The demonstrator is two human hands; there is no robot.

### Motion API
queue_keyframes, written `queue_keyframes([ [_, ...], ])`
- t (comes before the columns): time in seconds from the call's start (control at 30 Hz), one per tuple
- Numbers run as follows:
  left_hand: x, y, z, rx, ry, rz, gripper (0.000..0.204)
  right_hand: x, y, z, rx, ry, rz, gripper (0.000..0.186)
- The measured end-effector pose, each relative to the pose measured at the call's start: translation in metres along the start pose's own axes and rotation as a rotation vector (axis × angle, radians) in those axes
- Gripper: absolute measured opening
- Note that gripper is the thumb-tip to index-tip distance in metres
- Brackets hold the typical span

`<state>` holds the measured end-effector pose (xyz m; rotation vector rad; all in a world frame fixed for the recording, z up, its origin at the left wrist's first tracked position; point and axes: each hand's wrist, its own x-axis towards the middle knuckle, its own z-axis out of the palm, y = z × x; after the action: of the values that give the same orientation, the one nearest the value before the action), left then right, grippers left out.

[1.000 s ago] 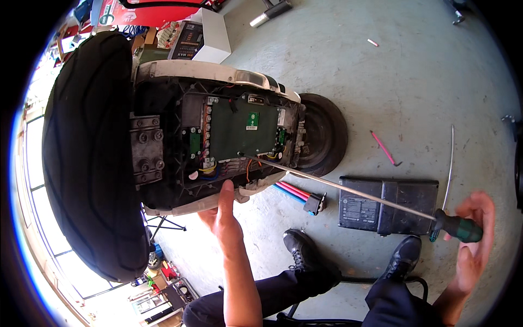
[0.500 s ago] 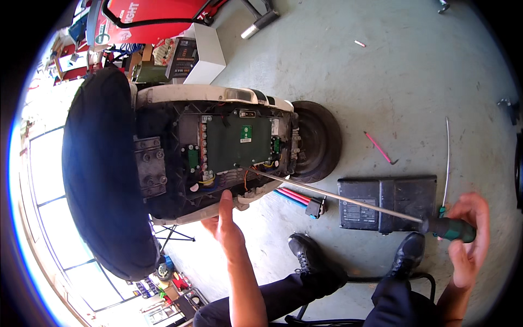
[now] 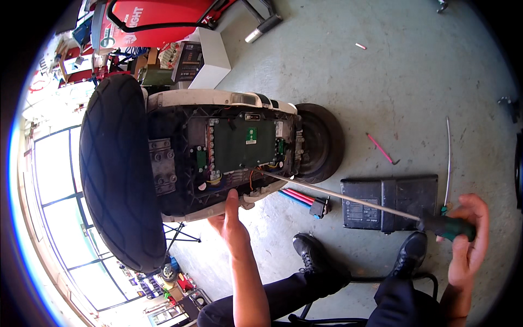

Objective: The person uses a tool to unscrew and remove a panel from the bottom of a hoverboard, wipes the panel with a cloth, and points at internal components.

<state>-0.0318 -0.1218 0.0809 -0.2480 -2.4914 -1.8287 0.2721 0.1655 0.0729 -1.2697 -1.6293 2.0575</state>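
A two-wheeled self-balancing scooter [image 3: 229, 211] lies with its underside opened, showing a dark green flat circuit module [image 3: 231, 147] with wires along its edge. My left hand [image 3: 231, 229] is closed on the near rim of the white housing, thumb on top; its other fingers are partly hidden beneath. In my right hand [image 3: 468, 240] is the dark green handle of a long screwdriver [image 3: 354, 200], fingers curled around it. Its thin shaft runs left to the module's near right edge, by the orange wires; whether the tip sits in a screw cannot be made out.
A black battery pack [image 3: 389, 207] lies on the floor before my shoes. Nearby are a bundle of red and blue hex keys [image 3: 298, 197], a pink hex key [image 3: 379, 148] and another long screwdriver [image 3: 448, 163]. A white box [image 3: 212, 60] stands behind the scooter.
The view has shifted slightly, so the scooter and its large tyre appear a little farther right. Both hands keep their holds, and the screwdriver stays at the same spot on the module.
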Motion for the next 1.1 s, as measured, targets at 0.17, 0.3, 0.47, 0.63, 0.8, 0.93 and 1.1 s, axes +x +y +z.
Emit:
queue_keyframes([
  [0.17, -0.001, 0.003, 0.004, -0.006, -0.001, 0.000, 0.053, 0.004, -0.005, 0.012, -0.042, 0.017, -0.285, 0.080],
  [0.3, -0.001, 0.001, 0.000, -0.013, -0.018, -0.008, 0.054, 0.000, 0.010, 0.004, -0.161, 0.116, -0.371, 0.070],
  [0.47, -0.001, 0.000, 0.000, -0.028, -0.007, -0.006, 0.055, 0.004, 0.009, -0.003, -0.308, 0.066, -0.364, 0.051],
  [0.63, 0.001, 0.001, -0.002, -0.037, -0.031, 0.003, 0.055, 0.013, 0.016, -0.009, -0.359, -0.029, -0.606, 0.043],
  [0.8, 0.003, -0.001, -0.005, -0.032, -0.043, -0.007, 0.056, 0.027, -0.025, -0.009, -0.709, -0.208, -0.878, 0.053],
  [0.93, 0.010, 0.006, -0.011, 0.058, -0.121, -0.089, 0.059, 0.036, -0.044, -0.005, -0.975, -0.358, -0.952, 0.060],
  [1.1, 0.008, 0.010, -0.004, -0.010, -0.071, -0.075, 0.061, 0.044, -0.083, 0.000, -1.150, -0.437, -1.170, 0.069],
])
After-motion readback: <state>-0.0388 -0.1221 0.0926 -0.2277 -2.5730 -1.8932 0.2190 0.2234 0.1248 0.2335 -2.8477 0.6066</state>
